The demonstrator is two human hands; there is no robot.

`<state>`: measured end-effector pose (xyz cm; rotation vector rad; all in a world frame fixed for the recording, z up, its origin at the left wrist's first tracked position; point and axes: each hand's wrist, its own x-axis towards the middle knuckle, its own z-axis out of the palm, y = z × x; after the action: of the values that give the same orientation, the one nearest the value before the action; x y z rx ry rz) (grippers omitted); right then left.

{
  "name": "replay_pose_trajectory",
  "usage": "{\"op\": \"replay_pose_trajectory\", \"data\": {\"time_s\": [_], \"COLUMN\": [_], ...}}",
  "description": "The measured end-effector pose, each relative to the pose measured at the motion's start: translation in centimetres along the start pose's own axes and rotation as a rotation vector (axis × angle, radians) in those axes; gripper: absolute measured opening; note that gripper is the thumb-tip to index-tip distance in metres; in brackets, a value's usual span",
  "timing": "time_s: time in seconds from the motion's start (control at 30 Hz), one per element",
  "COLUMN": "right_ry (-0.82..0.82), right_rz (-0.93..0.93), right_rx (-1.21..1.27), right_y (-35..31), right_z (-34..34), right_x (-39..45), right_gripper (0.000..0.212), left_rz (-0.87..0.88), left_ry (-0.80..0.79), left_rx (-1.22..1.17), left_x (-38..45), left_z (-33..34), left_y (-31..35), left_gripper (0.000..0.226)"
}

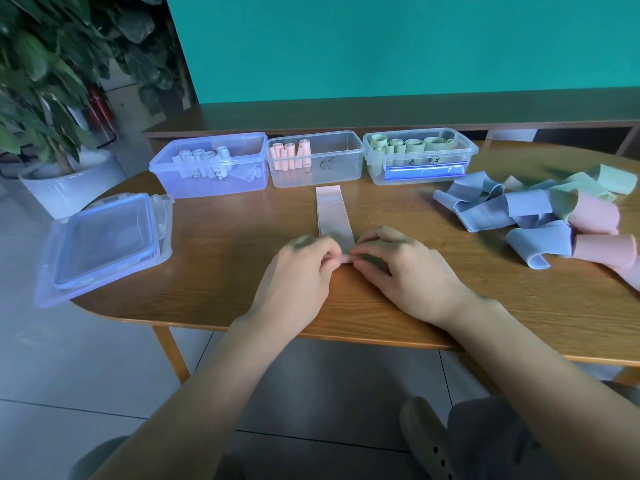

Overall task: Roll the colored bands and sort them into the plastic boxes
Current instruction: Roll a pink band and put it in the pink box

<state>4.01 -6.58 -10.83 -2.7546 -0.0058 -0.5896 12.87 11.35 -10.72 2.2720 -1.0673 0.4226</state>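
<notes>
On the left of the table (214,271) we see a stack of lids (104,244), how many we cannot tell. Along the far side stand three plastic boxes: the blue box (211,164) with about five pale rolls, the clear middle box (317,161) with four pink rolls, and the right box (420,155) with roughly six green rolls.

In the middle, a pink band (333,213) lies flat, its long axis running straight from us toward the middle box. Our left hand (298,268) and right hand (405,271) meet at its near end, fingers curled and pinching the started roll between them; both sit equally close. We judge the roll must travel away from us, along the strip, ending just short of the pink box.

To the right lies the pile of loose bands (540,209): several blue, at least two pink, a few green, too tangled for us to count exactly.
</notes>
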Motion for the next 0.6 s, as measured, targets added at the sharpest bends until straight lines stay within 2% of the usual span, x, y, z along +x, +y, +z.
{"op": "replay_pose_trajectory", "data": {"time_s": [0.2, 0.4, 0.6], "right_ry": [0.037, -0.025, -0.059], "right_rz": [-0.004, 0.009, 0.008], "right_rx": [0.027, -0.037, -0.074], "right_y": [-0.2, 0.0, 0.5], "right_z": [-0.1, -0.1, 0.1], "right_x": [-0.2, 0.2, 1.0], "right_gripper": [0.027, 0.031, 0.033], "left_rz": [-0.035, -0.06, 0.023], "left_ry": [-0.013, -0.027, 0.008], "left_rx": [-0.006, 0.034, 0.028], "left_x": [0.0, 0.2, 0.9], "left_z": [0.1, 0.3, 0.4], "left_y": [0.1, 0.2, 0.0], "left_gripper": [0.008, 0.022, 0.019]}}
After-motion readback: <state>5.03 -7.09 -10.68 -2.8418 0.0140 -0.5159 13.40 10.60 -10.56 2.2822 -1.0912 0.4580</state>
